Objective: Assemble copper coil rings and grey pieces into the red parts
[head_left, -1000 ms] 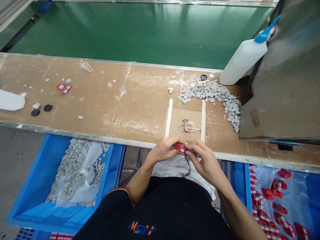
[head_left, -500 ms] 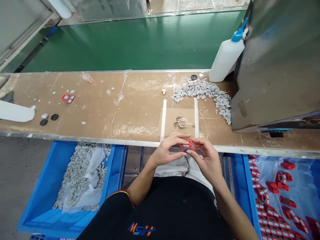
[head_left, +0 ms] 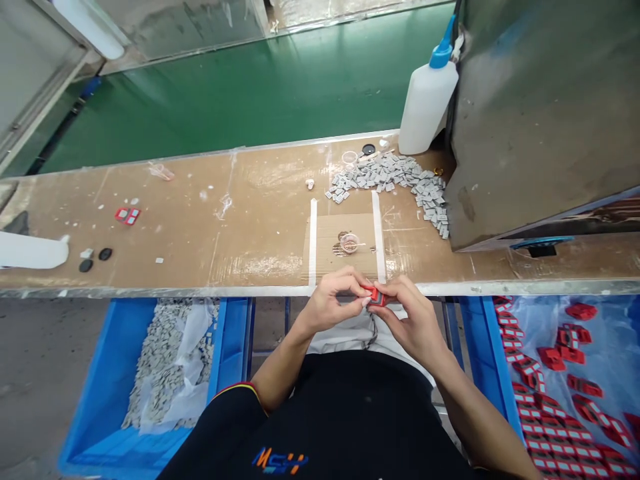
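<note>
A small red and grey plastic part [head_left: 376,297] is held between both hands just off the table's front edge. My left hand [head_left: 336,300] pinches its left side with thumb and index finger. From the right, my right hand [head_left: 409,313] grips it with thumb and fingers, which cover much of that end. Beyond the hands, a small clear cup [head_left: 349,243] with a thin stick in it stands on a cardboard piece [head_left: 325,257] taped down with white strips. Farther back lies a heap of small grey rectangular pieces [head_left: 387,172].
A white bottle with a blue nozzle [head_left: 429,107] stands beside a metal housing [head_left: 530,120]. Another white bottle [head_left: 33,250] lies left, near red parts [head_left: 127,215]. Blue bins hold grey pieces [head_left: 167,360] at left and red parts [head_left: 565,427] at right. Behind runs a green belt [head_left: 240,100].
The red part has been turned in my hands, and my left fingers have closed into a tighter pinch at its left side. The whole view has tilted and shifted slightly.
</note>
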`<action>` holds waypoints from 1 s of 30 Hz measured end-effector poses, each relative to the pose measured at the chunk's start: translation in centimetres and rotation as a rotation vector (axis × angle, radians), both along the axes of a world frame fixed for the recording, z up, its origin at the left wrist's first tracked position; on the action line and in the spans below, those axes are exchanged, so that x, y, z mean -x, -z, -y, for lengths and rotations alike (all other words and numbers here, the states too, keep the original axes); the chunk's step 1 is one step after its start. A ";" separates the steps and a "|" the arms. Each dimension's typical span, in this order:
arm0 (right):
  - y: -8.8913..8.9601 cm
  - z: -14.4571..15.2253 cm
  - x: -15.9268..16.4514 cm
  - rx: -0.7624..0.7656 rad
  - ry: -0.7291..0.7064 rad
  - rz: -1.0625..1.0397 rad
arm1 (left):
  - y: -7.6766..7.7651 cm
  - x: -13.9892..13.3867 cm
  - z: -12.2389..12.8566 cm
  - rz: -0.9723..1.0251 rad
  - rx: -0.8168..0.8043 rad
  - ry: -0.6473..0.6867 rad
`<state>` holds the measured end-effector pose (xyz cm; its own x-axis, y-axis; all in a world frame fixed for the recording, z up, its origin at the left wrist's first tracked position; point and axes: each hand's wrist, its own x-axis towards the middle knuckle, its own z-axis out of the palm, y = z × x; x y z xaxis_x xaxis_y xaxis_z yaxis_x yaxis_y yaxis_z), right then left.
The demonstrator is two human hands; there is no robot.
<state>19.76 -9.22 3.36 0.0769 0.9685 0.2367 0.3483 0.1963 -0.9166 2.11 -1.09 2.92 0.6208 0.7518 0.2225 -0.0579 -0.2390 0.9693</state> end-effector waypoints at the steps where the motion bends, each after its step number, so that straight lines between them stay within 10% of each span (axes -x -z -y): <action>1: 0.4 0.1 0.1 0.013 0.011 -0.049 | 0.2 -0.1 0.1 -0.008 0.020 0.016; 6: 2.0 0.3 0.8 0.098 0.124 -0.365 | 1.7 -0.9 0.5 0.005 0.150 -0.002; 14: 0.7 -0.5 -0.9 0.012 0.109 0.092 | 1.9 -1.3 -1.6 -0.158 -0.238 0.068; 30: 1.2 -1.1 -0.1 -0.038 0.054 0.184 | 2.9 -0.8 -1.8 -0.112 -0.374 0.083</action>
<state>19.90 -8.17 2.11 0.0806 0.9543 0.2877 0.5203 0.2059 -0.8288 2.89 0.74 0.03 0.7121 0.5780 0.3987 0.0097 -0.5758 0.8175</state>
